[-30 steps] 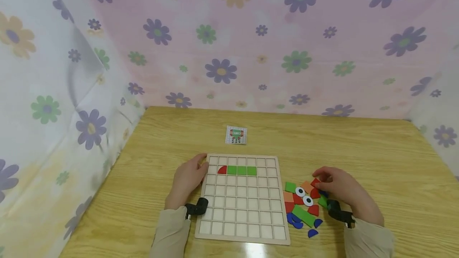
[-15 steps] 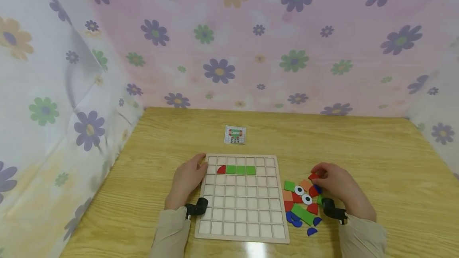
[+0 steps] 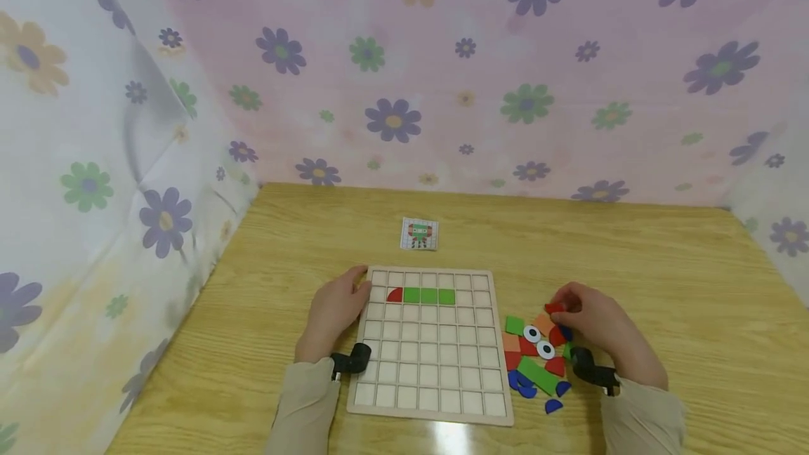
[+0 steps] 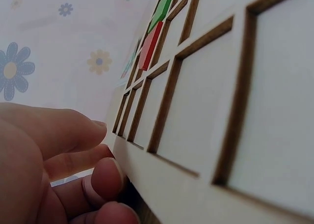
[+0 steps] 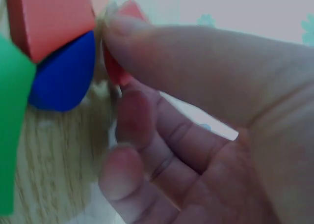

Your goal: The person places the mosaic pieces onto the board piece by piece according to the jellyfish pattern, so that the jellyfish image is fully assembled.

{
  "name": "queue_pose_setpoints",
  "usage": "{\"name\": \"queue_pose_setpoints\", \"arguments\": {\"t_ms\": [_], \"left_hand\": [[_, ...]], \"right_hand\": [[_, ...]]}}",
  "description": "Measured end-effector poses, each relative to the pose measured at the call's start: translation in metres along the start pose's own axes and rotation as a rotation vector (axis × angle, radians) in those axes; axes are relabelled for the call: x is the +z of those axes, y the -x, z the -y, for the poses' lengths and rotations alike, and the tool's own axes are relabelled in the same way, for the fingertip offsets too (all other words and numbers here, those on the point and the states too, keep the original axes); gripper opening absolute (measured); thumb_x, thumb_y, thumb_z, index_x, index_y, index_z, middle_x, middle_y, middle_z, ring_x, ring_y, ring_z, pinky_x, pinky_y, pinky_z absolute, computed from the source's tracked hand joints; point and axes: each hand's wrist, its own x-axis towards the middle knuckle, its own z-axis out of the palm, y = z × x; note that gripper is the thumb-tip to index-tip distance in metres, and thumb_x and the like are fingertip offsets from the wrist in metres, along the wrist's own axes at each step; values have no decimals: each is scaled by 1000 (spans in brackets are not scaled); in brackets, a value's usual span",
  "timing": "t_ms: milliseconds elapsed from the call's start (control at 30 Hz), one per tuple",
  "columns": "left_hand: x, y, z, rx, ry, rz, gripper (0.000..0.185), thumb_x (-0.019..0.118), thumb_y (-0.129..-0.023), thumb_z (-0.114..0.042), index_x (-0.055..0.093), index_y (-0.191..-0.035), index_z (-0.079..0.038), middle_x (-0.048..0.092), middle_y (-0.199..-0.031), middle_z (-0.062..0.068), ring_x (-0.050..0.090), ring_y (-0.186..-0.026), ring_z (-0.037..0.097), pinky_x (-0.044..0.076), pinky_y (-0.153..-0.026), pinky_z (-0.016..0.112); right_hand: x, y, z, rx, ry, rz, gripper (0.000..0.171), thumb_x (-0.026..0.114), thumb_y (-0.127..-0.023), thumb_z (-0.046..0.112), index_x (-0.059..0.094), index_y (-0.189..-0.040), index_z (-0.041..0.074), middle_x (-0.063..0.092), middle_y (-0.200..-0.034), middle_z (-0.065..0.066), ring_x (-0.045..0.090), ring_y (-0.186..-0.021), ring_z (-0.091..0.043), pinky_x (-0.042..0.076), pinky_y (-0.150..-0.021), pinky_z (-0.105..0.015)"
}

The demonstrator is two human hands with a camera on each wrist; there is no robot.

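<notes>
A wooden grid board (image 3: 432,399) lies on the table, with a red quarter-round piece (image 3: 395,294) and a green bar (image 3: 429,295) in its second row. My left hand (image 3: 336,310) rests against the board's left edge (image 4: 162,177), fingers loosely curled beside it. My right hand (image 3: 584,318) pinches a small red piece (image 3: 555,308) between thumb and fingers (image 5: 122,57), just above the pile of loose pieces (image 3: 534,357) to the right of the board. That pile holds red, green, orange and blue shapes and two eye discs.
A small picture card (image 3: 419,234) with a red and green figure lies on the table beyond the board. Flowered cloth walls close the table at the back and both sides. Bare wooden tabletop (image 3: 682,279) spreads right of the pile.
My right hand has lifted the small red piece a little off the pile. The left hand stays at the board's edge. The head view has shifted slightly.
</notes>
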Motion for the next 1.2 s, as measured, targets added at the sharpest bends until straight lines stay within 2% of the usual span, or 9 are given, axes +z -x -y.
{"name": "queue_pose_setpoints", "arguments": {"t_ms": [233,533,833,1067,1200], "left_hand": [[-1,1,0,8,-4,-6,40,50,-89,-32,52,-126,-16,50,-61,-5,44,-51,13,35,-48,29],[0,1,0,-19,9,3,40,49,-90,-33,51,-126,-17,50,-59,-4,44,-48,14,34,-46,29],[0,0,0,4,9,-3,39,50,-89,-32,52,-125,-16,49,-58,-4,42,-47,13,33,-45,29],[-1,0,-1,3,-4,0,41,50,-89,-33,51,-126,-16,49,-58,-5,44,-48,13,34,-46,29],[-2,-1,-1,0,-8,5,41,50,-89,-33,51,-126,-16,49,-59,-4,44,-49,13,35,-47,29]], "right_hand": [[-2,0,4,-36,25,-2,27,60,-84,32,61,-100,10,59,-89,-2,52,-79,-19,42,-69,-38],[5,-6,17,-77,19,-77,34,55,-87,38,63,-107,12,61,-97,-7,54,-82,-21,43,-68,-36],[10,-9,18,-99,-51,-53,27,59,-86,29,62,-104,10,61,-92,-2,56,-82,-17,45,-67,-34],[14,-12,24,-133,-7,-101,23,59,-86,27,65,-103,13,60,-100,-6,54,-84,-20,44,-69,-37],[19,-15,33,-194,6,-132,18,60,-86,22,66,-99,12,58,-99,-7,54,-85,-23,44,-71,-41]]}}
